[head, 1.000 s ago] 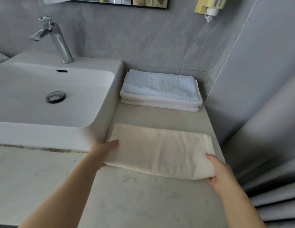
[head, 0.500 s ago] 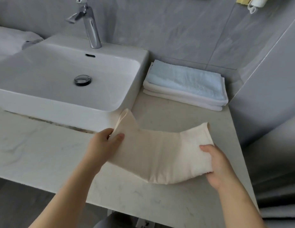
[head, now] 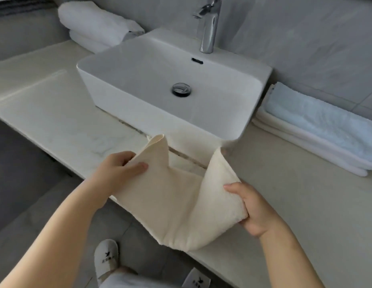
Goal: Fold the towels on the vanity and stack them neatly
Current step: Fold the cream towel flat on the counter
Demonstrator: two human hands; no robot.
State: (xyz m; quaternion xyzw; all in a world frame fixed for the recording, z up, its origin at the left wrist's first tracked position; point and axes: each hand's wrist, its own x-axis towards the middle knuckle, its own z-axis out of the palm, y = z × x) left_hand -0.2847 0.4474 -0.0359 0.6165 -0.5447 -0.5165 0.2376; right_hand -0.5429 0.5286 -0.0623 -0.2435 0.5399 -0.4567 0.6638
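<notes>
The left grip (head: 118, 169) and right grip (head: 253, 210) each pinched an end of the cream towel (head: 176, 196), which sagged above the bench (head: 56, 104) edge, long axis 9-to-3 o'clock. The folded stack (head: 326, 129) lay at 2 o'clock, nearer the right grip.

Cream folded towel (head: 176, 196), slack and U-shaped, above the vanity (head: 56, 113) edge; blue-topped folded stack (head: 318, 125) at right.

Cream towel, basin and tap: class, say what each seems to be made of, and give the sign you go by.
Cream towel: soft looped cloth, probably cotton terry; it sags and shows a nubbly pile. Basin: likely glazed ceramic; white, smooth, glossy. Tap: metal, seemingly chrome-plated; it mirrors its surroundings.
</notes>
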